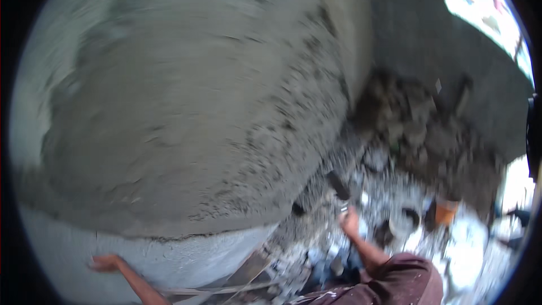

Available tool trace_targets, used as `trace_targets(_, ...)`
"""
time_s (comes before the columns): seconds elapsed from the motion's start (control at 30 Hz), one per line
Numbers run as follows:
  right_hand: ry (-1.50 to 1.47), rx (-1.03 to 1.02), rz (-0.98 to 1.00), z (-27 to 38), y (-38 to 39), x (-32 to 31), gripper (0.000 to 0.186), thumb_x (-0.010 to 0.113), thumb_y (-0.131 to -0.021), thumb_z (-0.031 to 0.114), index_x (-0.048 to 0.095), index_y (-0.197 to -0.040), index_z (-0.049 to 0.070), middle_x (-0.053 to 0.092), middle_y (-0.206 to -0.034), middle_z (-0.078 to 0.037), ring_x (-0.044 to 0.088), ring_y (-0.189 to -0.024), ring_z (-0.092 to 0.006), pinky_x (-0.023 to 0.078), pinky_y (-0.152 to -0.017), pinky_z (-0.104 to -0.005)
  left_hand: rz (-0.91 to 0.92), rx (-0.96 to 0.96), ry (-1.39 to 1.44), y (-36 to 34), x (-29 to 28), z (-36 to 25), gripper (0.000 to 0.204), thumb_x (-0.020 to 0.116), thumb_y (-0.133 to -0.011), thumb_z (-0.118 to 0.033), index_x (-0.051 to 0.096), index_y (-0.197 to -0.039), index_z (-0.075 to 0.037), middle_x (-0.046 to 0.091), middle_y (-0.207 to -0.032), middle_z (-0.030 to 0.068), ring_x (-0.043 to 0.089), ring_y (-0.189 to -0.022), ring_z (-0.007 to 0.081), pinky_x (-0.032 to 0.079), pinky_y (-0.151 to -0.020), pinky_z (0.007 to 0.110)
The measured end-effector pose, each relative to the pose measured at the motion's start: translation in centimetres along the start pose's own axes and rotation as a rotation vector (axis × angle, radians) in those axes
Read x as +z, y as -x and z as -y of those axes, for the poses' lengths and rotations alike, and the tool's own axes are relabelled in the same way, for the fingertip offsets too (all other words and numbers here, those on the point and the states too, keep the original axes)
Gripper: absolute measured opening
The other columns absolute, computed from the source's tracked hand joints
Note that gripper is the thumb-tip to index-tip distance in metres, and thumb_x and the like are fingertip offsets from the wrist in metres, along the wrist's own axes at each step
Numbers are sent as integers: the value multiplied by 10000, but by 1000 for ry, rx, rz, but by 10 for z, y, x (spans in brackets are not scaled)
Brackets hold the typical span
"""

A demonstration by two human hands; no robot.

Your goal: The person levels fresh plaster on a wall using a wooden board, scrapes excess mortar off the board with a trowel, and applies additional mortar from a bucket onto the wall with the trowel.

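Note:
My right hand [350, 222] is closed round the handle of a trowel [338, 185], whose dark flat blade points up and away from me. The trowel is held apart from the wall, over the rubble-strewn ground. At the lower left, my left hand [105, 262] is stretched out with nothing in it. It is beside the pale, smooth lower band of the wall [186, 257]; whether it touches the surface I cannot tell. Above that band, grey mortar [186, 107] covers a broad stretch of wall, smoother on the left and rough and lumpy toward the right.
A heap of broken rubble [418, 121] lies at the right against a dark wall [412, 22]. Nearer stand an orange bucket [446, 212] and a round container [404, 223]. A pale sack-like shape [467, 248] is beside them. Thin strips [226, 290] lie by the wall's foot.

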State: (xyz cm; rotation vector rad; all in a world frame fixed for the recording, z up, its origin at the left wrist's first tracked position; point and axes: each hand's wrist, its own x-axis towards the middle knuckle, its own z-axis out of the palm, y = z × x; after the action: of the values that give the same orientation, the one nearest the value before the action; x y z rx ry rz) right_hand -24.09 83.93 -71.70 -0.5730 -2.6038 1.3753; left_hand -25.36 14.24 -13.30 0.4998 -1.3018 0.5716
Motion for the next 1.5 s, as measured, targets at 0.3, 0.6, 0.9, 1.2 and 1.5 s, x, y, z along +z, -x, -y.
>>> trace_targets(0.3,490,1108,194,-346,70,-169,385,492,-822,326,562,-1052,25,619,-947,-249,594,-918,-401,477,-802,-474,2008,-677,-488,235,-280,1,556,439,-914,-389,226,-1378,-171,318,-1385,116,494,-1099,319,467,-820,455)
trace_targets(0.6,517,764,677,-549,69,-59,385,517,-811,321,654,-925,-21,606,-932,-292,613,-865,-412,496,-773,-434,3353,-174,-900,461,-558,-180,639,378,-918,-503,259,-1384,-82,423,-1308,155,499,-1103,293,440,-833,413)
trace_targets(0.9,-422,1415,-21,-529,50,-62,404,462,-892,298,581,-725,-50,556,-546,-141,540,-433,-240,425,-394,-392,3175,664,-517,492,-566,-196,796,424,-866,-573,264,-1362,27,372,-1348,244,427,-1202,357,375,-957,398)
trace_targets(1.2,-633,1276,-179,-497,50,-49,295,484,-899,290,565,-960,13,528,-587,-69,495,-426,-167,404,-374,-318,2997,938,-438,513,-536,-160,848,423,-862,-584,228,-1349,82,375,-1314,297,370,-1241,364,286,-1030,373)
trace_targets(1.5,-478,841,-509,-486,147,-28,267,610,-821,247,559,-956,23,532,-617,-45,501,-484,-127,442,-443,-275,2782,1174,-617,519,-539,-189,941,373,-833,-662,161,-1386,69,288,-1380,308,264,-1315,381,213,-1083,372)
